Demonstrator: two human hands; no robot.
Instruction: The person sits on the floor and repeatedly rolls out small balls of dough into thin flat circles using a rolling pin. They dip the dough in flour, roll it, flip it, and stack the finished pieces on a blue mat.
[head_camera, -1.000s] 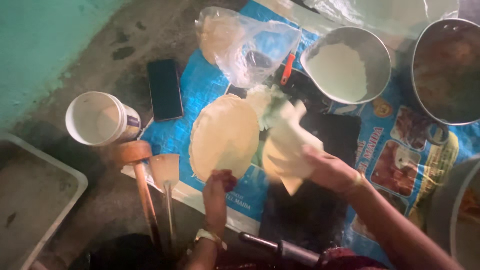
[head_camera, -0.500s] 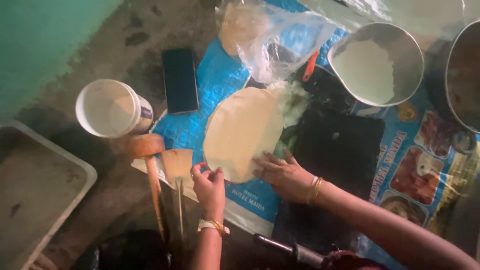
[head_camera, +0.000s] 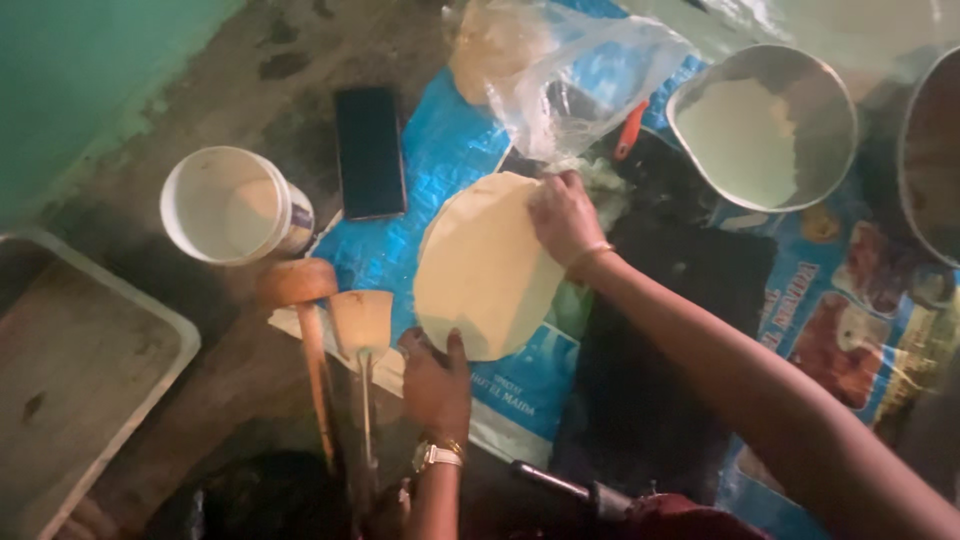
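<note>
A pale, flat round of rolled dough (head_camera: 485, 265) lies on a blue printed plastic sheet (head_camera: 440, 150). My left hand (head_camera: 437, 380), with a watch on the wrist, rests at the dough's near edge, fingertips touching it. My right hand (head_camera: 565, 215), a bangle on the wrist, presses on the far right edge of the dough, fingers spread flat. Neither hand grips anything.
A black phone (head_camera: 370, 150) lies on the sheet's left part. A white cup (head_camera: 228, 205) stands beside it. Two wooden spatulas (head_camera: 315, 320) lie near my left hand. A clear bag with dough (head_camera: 540, 70), a metal bowl of flour (head_camera: 765, 125), a second pot (head_camera: 935, 150), a grey tray (head_camera: 70, 370).
My right hand laid down the dough piece it held up, then moved from the near right side to the dough's far edge. The left hand stayed at the near edge.
</note>
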